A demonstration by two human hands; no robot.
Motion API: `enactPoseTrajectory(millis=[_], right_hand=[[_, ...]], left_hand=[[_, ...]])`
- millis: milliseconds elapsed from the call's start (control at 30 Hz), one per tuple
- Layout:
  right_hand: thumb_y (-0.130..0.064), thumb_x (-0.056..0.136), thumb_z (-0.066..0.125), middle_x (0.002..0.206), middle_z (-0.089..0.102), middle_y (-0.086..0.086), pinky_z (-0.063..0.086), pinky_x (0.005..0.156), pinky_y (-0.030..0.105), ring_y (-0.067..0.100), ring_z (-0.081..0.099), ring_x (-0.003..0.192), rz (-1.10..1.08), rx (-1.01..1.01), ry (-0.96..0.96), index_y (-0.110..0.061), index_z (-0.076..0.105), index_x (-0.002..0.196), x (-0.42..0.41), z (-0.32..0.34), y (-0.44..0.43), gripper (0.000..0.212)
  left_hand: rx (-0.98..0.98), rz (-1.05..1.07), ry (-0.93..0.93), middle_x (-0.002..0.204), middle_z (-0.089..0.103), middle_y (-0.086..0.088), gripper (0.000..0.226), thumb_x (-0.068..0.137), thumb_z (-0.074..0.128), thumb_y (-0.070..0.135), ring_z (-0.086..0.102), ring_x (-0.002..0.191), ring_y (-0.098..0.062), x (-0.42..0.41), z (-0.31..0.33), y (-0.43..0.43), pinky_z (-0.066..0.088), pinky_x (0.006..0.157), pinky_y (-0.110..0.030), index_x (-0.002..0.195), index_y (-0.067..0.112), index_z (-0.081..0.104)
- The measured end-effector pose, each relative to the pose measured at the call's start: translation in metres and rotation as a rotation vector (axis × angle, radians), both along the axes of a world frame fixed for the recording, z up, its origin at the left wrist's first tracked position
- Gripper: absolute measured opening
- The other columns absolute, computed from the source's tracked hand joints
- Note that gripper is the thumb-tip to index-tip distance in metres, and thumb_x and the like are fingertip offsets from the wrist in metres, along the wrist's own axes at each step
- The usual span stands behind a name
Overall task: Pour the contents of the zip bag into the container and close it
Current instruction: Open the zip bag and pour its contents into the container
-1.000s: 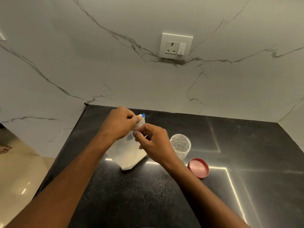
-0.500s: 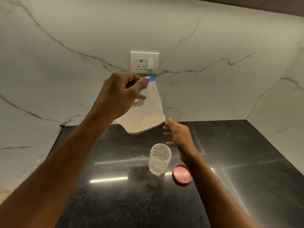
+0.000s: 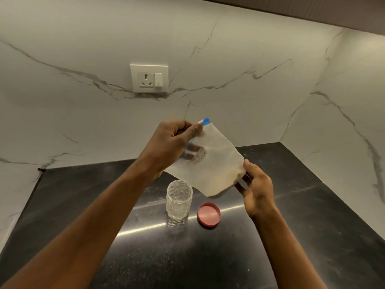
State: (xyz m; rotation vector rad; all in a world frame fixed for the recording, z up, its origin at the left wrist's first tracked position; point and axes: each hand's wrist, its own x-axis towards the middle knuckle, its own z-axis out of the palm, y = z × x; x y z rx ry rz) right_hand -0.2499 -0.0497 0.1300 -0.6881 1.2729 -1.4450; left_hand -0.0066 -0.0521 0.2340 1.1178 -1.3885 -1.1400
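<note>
My left hand is pinching the blue-zip end of the frosted plastic zip bag, aloft above the ribbed clear container on the black worktop; my right hand is cupping its bottom corner. Best tipping the mouth squarely over the rim — pink round lid lying beside. Contents and zip state are hard to make out.

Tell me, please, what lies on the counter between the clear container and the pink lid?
Nothing: in the head view, only bare black counter separates the clear container from the pink lid.
</note>
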Motion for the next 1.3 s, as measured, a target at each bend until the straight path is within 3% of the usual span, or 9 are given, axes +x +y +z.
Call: enactPoseTrajectory(millis=[133,333,500,600,833,1067,1233,1300], right_hand=[[-0.035,0.100,0.065,0.108,0.072,0.008,0.059,0.086,0.048,0.027,0.067,0.099,-0.090,-0.011,0.067,-0.014,0.070,0.106,-0.026,-0.006,0.003,0.022],[-0.035,0.102,0.064,0.099,0.069,0.001,0.056,0.084,0.042,0.021,0.062,0.093,-0.132,-0.144,0.260,-0.020,0.069,0.102,-0.031,-0.004,-0.001,0.016],[-0.036,0.102,0.064,0.084,0.071,-0.016,0.055,0.064,0.018,-0.003,0.064,0.074,-0.141,-0.274,0.401,-0.027,0.069,0.099,-0.029,-0.004,-0.002,0.011],[-0.034,0.102,0.064,0.084,0.069,-0.016,0.053,0.061,0.013,-0.006,0.062,0.071,-0.119,-0.348,0.479,-0.027,0.068,0.099,-0.023,0.000,-0.006,0.009],[-0.037,0.098,0.070,0.082,0.070,-0.017,0.053,0.066,0.014,0.002,0.062,0.073,-0.115,-0.464,0.618,-0.031,0.071,0.094,-0.010,0.020,-0.018,0.007],[-0.032,0.096,0.073,0.085,0.073,-0.004,0.057,0.067,0.019,0.009,0.066,0.077,-0.107,-0.479,0.625,-0.023,0.076,0.097,-0.008,0.030,-0.025,0.010],[-0.029,0.097,0.074,0.084,0.072,-0.010,0.057,0.069,0.017,0.004,0.066,0.077,-0.104,-0.503,0.659,-0.026,0.074,0.096,-0.002,0.036,-0.026,0.003],[-0.029,0.097,0.074,0.086,0.073,-0.008,0.059,0.072,0.022,0.011,0.068,0.080,-0.093,-0.506,0.685,-0.023,0.075,0.098,-0.001,0.038,-0.027,0.007]], left_hand=[[0.128,-0.022,0.094,0.096,0.083,-0.009,0.021,0.102,0.068,0.023,0.081,0.082,-0.021,-0.005,-0.042,-0.007,0.065,0.067,-0.031,0.100,0.005,0.079],[0.198,0.005,0.050,0.093,0.083,-0.009,0.015,0.102,0.068,0.019,0.081,0.084,-0.018,0.003,-0.078,-0.013,0.065,0.064,-0.028,0.105,0.010,0.078],[0.193,0.005,-0.007,0.098,0.083,-0.001,0.014,0.102,0.066,0.020,0.081,0.090,-0.017,0.007,-0.094,-0.011,0.065,0.064,-0.028,0.111,0.020,0.077],[0.182,0.037,-0.038,0.095,0.082,0.007,0.013,0.101,0.067,0.019,0.081,0.089,-0.011,0.011,-0.102,-0.008,0.064,0.062,-0.024,0.103,0.028,0.076],[0.158,0.190,0.006,0.100,0.083,-0.001,0.019,0.099,0.070,0.021,0.081,0.090,-0.016,0.019,-0.118,-0.007,0.065,0.068,-0.025,0.114,0.013,0.079],[0.128,0.222,0.030,0.102,0.082,-0.003,0.021,0.098,0.070,0.020,0.081,0.091,-0.016,0.020,-0.122,-0.006,0.066,0.071,-0.026,0.113,0.009,0.079],[0.112,0.241,0.045,0.104,0.082,-0.003,0.021,0.098,0.070,0.017,0.080,0.093,-0.016,0.021,-0.124,-0.004,0.065,0.072,-0.025,0.116,0.009,0.078],[0.116,0.245,0.048,0.106,0.081,-0.004,0.022,0.098,0.070,0.016,0.080,0.093,-0.016,0.022,-0.125,-0.003,0.065,0.072,-0.024,0.117,0.008,0.077]])
